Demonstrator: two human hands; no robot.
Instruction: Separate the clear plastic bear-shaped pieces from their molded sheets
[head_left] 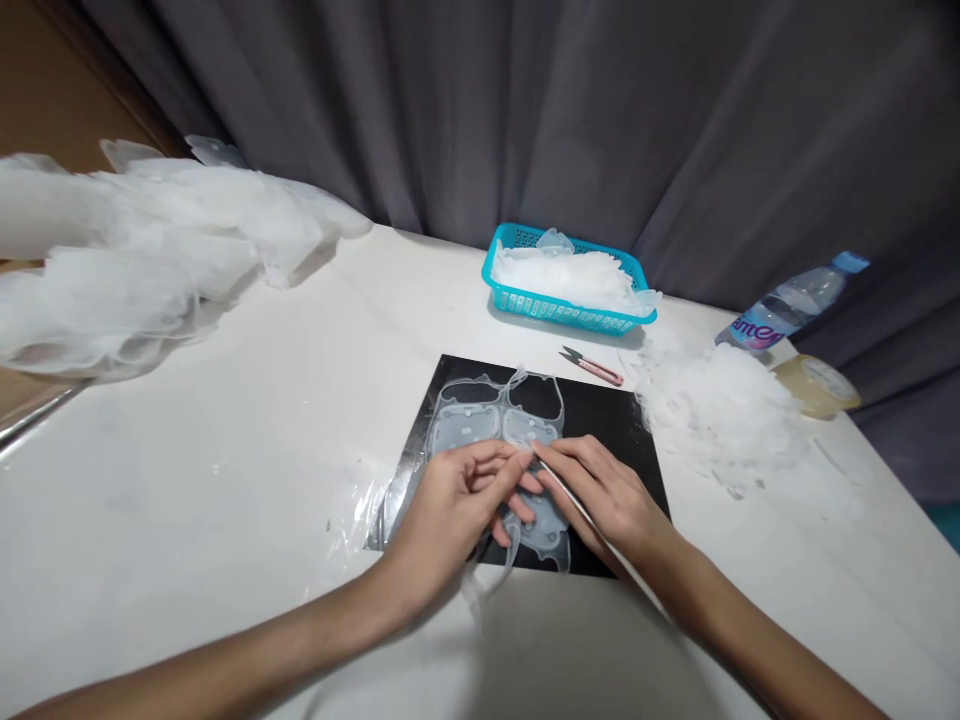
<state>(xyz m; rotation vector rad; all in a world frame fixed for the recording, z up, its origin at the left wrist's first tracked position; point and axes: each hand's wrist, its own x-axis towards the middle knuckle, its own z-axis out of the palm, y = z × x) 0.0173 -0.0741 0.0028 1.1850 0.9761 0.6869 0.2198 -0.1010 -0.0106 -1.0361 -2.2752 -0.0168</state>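
Note:
A translucent, molded rubbery sheet [466, 425] with rounded panels and thin looping edges lies on a black mat [611, 425]. My left hand [469, 490] is over its middle, thumb and forefinger pinched together on the sheet's translucent edge; the other fingers are curled. Beside it, my right hand [604, 490] is closed with fingertips meeting the left ones. A thin pale stick-like thing [634, 570] runs along the right hand from the fingertips toward the wrist; its exact kind cannot be made out. Loose translucent strips [512, 540] hang below the left hand.
Pink-handled thread snips [592, 366] lie behind the mat. A turquoise basket [574, 318] holds translucent pieces. At right are a heap of clear scraps [724, 415], a water bottle [787, 305] and a yellowish tape roll [817, 388]. A large translucent pile [165, 240] stands left; a grey curtain [450, 110] hangs behind.

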